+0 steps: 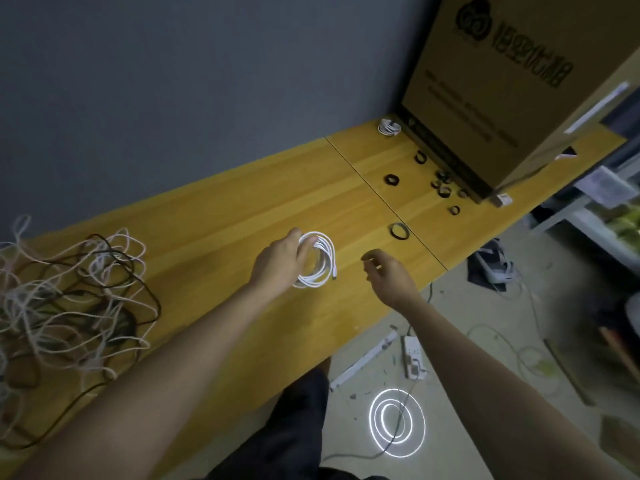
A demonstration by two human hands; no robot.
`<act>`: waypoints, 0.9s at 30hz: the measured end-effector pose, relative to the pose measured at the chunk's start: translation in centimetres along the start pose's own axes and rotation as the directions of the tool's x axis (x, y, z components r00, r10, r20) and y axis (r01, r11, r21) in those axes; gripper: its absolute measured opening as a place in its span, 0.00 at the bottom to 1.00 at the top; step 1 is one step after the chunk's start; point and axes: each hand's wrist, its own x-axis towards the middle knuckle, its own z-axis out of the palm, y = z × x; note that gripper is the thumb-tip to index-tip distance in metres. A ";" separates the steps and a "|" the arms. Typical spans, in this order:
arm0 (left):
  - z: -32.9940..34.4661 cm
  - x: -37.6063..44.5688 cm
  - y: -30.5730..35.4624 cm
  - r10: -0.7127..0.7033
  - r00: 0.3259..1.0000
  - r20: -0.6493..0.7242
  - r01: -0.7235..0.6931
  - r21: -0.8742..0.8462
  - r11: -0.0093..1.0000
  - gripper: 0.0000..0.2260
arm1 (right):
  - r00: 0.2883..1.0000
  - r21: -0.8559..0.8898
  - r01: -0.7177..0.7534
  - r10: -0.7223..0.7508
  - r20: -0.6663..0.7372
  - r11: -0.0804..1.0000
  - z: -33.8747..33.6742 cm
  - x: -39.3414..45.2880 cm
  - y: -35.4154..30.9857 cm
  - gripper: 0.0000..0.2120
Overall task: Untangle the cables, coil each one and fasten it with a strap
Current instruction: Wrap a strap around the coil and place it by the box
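Head view: left hand (pixel 280 259) grip curled round white coil (pixel 320 259) above tabletop (pixel 221 216). Right hand (pixel 389 273) just right of it, fingers loosely curled, empty. Strap (pixel 399 231) beyond; tangle (pixel 69 303) far left.

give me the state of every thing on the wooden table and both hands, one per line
white coiled cable: coiled, no strap on it, gripped by the left hand
left hand: fingers curled round the coil
right hand: holds nothing, fingers loosely curled, above the table edge
tangled pile of white and dark cables: tangled
small white cable bundle by the cardboard box: coiled
black strap rings: loose, unused
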 end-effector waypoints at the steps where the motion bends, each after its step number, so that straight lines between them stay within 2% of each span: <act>1: 0.6 1.5 0.2 -0.007 1.000 -0.001 0.007 0.011 1.000 0.15 | 1.000 -0.093 0.003 -0.002 0.005 0.996 -1.2 1.9 1.4 0.12; 5: 3.6 8.3 1.8 -0.058 0.998 0.003 0.058 0.024 0.998 0.15 | 0.999 -0.374 -0.034 0.041 0.012 0.927 -5.8 9.8 6.6 0.12; 9: 5.9 15.7 4.4 -0.108 0.994 0.014 0.107 0.028 0.994 0.16 | 0.995 -0.509 -0.072 0.094 0.018 0.857 -9.7 16.8 9.4 0.12; 12: 7.8 20.7 6.4 -0.107 0.994 0.030 0.106 0.032 0.994 0.14 | 0.993 -0.500 -0.110 0.117 -0.017 0.859 -12.1 21.7 11.7 0.12; 19: 11.5 27.6 9.6 -0.117 0.993 0.022 0.116 0.046 0.992 0.17 | 0.981 -0.488 -0.189 0.190 -0.048 0.852 -15.8 29.4 18.2 0.11; 22: 12.7 30.0 10.7 -0.123 0.992 -0.006 0.123 0.043 0.991 0.15 | 0.982 -0.519 -0.178 0.186 -0.038 0.836 -16.7 32.5 20.5 0.12; 27: 14.7 33.6 12.6 -0.231 0.972 -0.033 0.233 0.044 0.972 0.16 | 0.985 -0.567 -0.136 0.170 0.008 0.812 -17.4 37.1 22.9 0.14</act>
